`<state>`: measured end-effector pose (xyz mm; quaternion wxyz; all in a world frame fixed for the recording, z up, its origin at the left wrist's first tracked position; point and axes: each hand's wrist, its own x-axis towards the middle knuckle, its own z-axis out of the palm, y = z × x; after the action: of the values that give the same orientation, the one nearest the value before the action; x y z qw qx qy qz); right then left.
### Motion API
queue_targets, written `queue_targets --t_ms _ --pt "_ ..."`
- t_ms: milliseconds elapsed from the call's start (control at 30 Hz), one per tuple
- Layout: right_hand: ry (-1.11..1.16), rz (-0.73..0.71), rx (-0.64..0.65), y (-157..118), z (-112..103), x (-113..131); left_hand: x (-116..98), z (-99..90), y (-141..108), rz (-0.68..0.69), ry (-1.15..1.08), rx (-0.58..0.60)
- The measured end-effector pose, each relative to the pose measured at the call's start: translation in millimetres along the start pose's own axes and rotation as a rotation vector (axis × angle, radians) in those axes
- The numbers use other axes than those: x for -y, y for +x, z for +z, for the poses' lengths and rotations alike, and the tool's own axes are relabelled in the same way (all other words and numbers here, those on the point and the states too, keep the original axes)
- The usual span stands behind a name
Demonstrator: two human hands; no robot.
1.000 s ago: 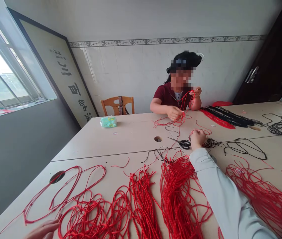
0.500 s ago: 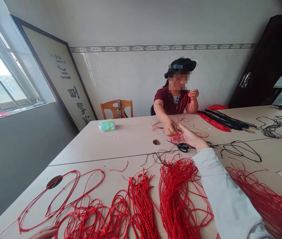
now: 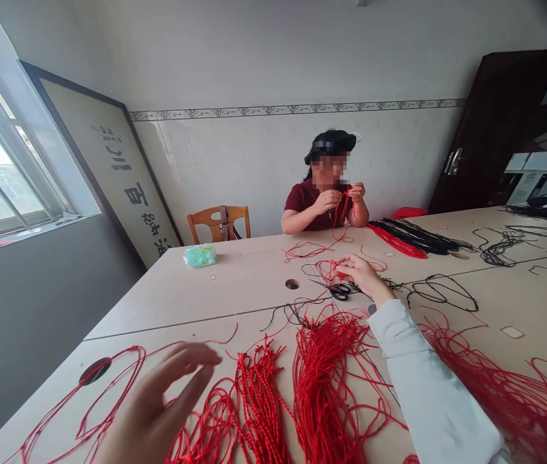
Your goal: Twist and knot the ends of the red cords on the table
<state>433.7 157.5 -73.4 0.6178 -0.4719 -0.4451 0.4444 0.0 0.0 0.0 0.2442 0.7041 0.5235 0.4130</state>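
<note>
left hand (image 3: 157, 406): fingers spread, holding nothing, well left of black-handled scissors (image 3: 339, 292) | red twisted cords (image 3: 263, 406): bundled on table below scissors | right hand (image 3: 363, 274): fingers loosely extended, not pinching, just above scissors, reaching small red cord loop (image 3: 328, 270)

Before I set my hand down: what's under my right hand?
Your right hand reaches over a red cord tangle, with black-handled scissors just beside it; whatever lies directly beneath the palm is covered.

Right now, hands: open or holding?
Left hand: open, holding nothing.
Right hand: at a red cord; can't tell if gripping.
</note>
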Motion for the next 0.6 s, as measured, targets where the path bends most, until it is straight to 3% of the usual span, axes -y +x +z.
queue_targets --t_ms 100,200,300,433,600 --pt "-0.002 0.002 -0.018 -8 14 1 -31 79.3 61 0.096 -0.109 0.291" --pt "-0.012 0.029 -0.036 -18 29 -1 -45 164.8 119 -0.023 -0.192 0.325" --pt "-0.052 0.069 -0.053 -24 37 -7 -42 225.9 150 -0.099 -0.289 0.347" --pt "-0.119 0.141 -0.043 -24 39 -14 -30 263.9 161 -0.168 -0.441 0.380" --pt "-0.191 0.204 -0.007 -18 35 -18 -17 280.2 171 -0.280 -0.603 0.400"
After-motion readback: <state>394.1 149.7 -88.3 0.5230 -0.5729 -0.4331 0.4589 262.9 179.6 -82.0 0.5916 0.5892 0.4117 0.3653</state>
